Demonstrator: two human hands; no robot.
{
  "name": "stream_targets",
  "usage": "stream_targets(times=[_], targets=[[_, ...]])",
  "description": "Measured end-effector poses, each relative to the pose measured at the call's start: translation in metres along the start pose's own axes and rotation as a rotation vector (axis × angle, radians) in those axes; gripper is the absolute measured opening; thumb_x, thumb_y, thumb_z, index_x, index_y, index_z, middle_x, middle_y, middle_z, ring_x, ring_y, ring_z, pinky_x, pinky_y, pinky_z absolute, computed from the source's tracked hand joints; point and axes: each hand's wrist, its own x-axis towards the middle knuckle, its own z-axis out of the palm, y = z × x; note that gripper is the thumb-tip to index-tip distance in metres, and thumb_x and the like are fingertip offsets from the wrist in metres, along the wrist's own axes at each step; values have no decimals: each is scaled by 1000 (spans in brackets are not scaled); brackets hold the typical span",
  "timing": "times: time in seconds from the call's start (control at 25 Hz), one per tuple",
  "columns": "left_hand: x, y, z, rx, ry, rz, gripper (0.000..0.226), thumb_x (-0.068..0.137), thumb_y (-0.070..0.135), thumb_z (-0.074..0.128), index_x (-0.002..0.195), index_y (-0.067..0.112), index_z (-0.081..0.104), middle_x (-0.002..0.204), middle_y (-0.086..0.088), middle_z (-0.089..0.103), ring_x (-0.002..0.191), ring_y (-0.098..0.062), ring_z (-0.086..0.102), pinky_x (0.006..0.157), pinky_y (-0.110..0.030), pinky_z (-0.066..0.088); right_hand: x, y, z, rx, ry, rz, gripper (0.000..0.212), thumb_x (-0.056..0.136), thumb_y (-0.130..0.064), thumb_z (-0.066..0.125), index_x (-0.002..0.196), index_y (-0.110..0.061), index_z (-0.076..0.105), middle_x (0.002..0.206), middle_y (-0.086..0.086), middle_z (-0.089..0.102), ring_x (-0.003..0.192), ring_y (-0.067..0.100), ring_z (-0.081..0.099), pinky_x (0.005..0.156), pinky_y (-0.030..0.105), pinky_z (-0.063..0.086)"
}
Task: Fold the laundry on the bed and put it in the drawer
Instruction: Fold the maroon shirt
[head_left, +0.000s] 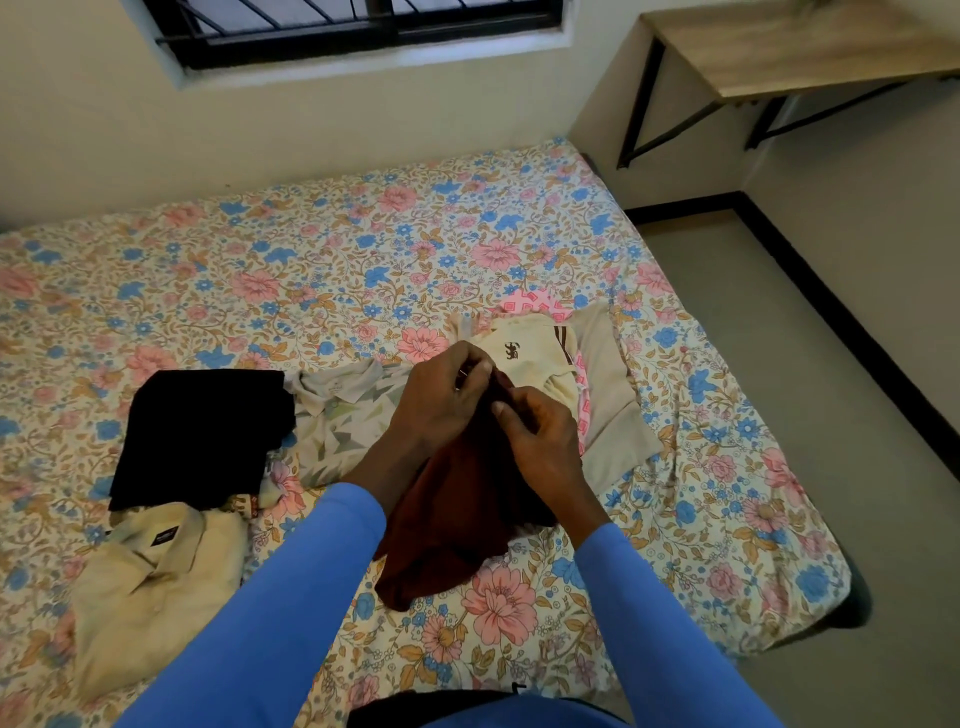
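— Where to look for the maroon garment (457, 530)?
— Toward the near right of the bed (311, 270), bunched on the floral sheet, top edge raised off it.
— Raised by what?
— By both hands. Pinched in the left hand (441, 400), fingers curled tight on the top edge. Pinched again just beside that in the right hand (540, 441), thumb pressed onto the same edge (knuckles close together, almost touching). Blue sleeves (291, 597) on both arms.
— And beyond the hands?
— Right behind them, a heap: a cream shirt (524, 353) with a dark logo on top, over a pink patterned cloth (530, 301) and a beige garment (608, 395) spreading to the right.
— To the left?
— Just beside the maroon garment, a pale patterned shirt (348, 421), collar showing, lying flat. Left of that, touching it, a black garment (202, 436) folded into a rectangle. Nearer, at the black garment's near edge, a crumpled yellowish shirt (150, 582) with a dark neck label.
— Anything off the bed?
— On the far wall, a barred window (363, 26). At far right, a wooden worktop (805, 47) on black brackets, above a grey floor (779, 364).
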Motion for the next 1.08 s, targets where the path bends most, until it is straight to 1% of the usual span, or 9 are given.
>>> stream_targets(times=[0.12, 0.24, 0.4, 0.48, 0.64, 0.72, 0.8, 0.92, 1.08], targets=[[-12, 4, 18, -381, -102, -93, 13, 102, 15, 63, 115, 20, 65, 110, 2, 72, 105, -11, 68, 89, -22, 53, 5, -8, -1, 253, 45, 109, 21, 105, -31, 58, 106, -18, 74, 99, 4, 76, 100, 29, 71, 93, 54, 57], [-27, -4, 29, -549, -223, -271, 37, 90, 12, 80, 121, 25, 63, 116, -5, 74, 110, -17, 72, 90, -27, 58, 5, -9, -10, 350, 114, 151, 20, 107, -20, 56, 106, -9, 73, 100, 10, 76, 99, 24, 72, 96, 50, 56], [-30, -20, 13, -302, -290, -263, 5, 92, 27, 79, 91, 24, 75, 82, 7, 77, 77, -9, 72, 73, -32, 55, 9, 5, -35, 227, 120, 142, 17, 104, -23, 62, 99, -14, 76, 92, 4, 78, 92, 27, 74, 92, 51, 60], [-27, -27, -7, -142, -295, -219, 18, 96, 28, 74, 78, 27, 71, 67, 14, 68, 63, -2, 62, 65, -28, 46, 16, 11, -51, 42, 86, 78, 17, 98, -33, 68, 95, -19, 78, 87, -1, 78, 87, 21, 75, 87, 48, 61], [-8, -34, -47, 325, -144, -111, 12, 94, 38, 74, 91, 26, 72, 83, 7, 71, 77, -13, 66, 70, -32, 51, 25, 9, -79, -479, -109, -93, 19, 89, -41, 79, 89, -22, 78, 75, -10, 72, 72, 4, 67, 68, 26, 53], [2, -34, -58, 265, 44, -132, 17, 89, 38, 80, 88, 23, 72, 74, 4, 71, 68, -14, 66, 63, -29, 50, 33, -1, -86, -541, -208, -83, 18, 88, -39, 81, 88, -21, 78, 72, -7, 70, 68, 7, 64, 65, 26, 50], [12, -25, -63, -77, 181, -232, 16, 88, 33, 83, 85, 19, 76, 71, -3, 74, 61, -16, 68, 59, -27, 50, 45, -5, -91, -557, -238, -9, 17, 89, -35, 81, 90, -18, 79, 78, -3, 73, 73, 10, 66, 70, 28, 52], [9, -3, -48, -554, 168, -450, 17, 94, 24, 76, 88, 8, 80, 81, -11, 78, 67, -19, 72, 64, -30, 60, 46, -1, -85, -257, -177, 232, 23, 89, -28, 82, 83, -6, 78, 78, 5, 73, 74, 17, 66, 73, 31, 52], [-25, 2, -5, -633, 46, -522, 11, 87, -1, 79, 97, 3, 80, 94, -17, 79, 94, -34, 76, 89, -40, 61, -2, 8, -44, 371, -85, 535, 11, 94, -12, 75, 86, -5, 76, 82, 15, 72, 84, 30, 67, 87, 46, 56]])
